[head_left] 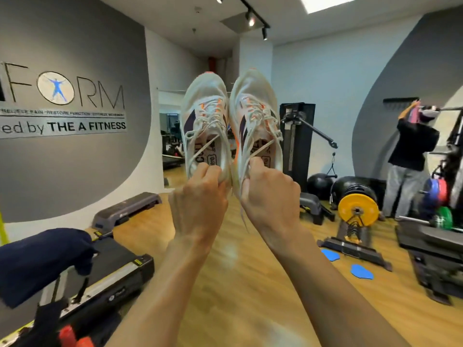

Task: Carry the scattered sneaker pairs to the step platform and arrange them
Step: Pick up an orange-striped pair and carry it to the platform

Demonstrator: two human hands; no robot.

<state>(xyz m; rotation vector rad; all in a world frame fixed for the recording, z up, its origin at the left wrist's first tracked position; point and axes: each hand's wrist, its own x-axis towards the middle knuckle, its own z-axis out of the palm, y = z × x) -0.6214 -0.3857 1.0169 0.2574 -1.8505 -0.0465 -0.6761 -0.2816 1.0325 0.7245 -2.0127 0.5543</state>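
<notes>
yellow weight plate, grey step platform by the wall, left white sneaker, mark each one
yellow weight plate (349,209): head view, yellow face beside the hub
grey step platform (127,206): head view, top surface
left white sneaker (205,113): head view, laced upper

The wooden floor (240,246) carries a step platform (126,209) by the left wall and another step (314,206) to the right. Two blue pads (362,271) lie near a stand (350,247) holding a yellow plate (358,209). Black balls (319,185) sit at the back.

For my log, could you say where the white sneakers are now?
The sneakers are centre of the head view, raised side by side, heels held by left hand and right hand.
</notes>
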